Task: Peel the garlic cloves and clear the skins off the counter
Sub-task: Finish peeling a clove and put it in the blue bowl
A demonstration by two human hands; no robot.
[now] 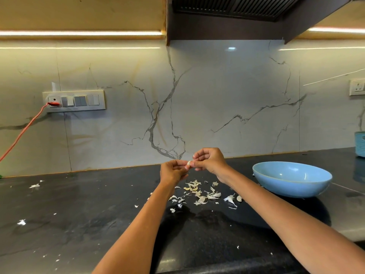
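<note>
You faced a marble-veined backsplash [197, 95] bearing a switch panel [74, 100] with a red cord [21, 133] plugged in, beneath a dark range hood [237, 8].

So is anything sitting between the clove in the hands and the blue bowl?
Nothing visible. The garlic clove is pinched between both hands above the counter; the blue bowl sits to its right, with only the right hand and forearm between.

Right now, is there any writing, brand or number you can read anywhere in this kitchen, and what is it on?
No text can be read.
Switch panel: a tiny mark on its lower edge, too small to read.
Socket at right: no readable marking.
Blue bowl, ribbed container, hood: no labels show.
</note>
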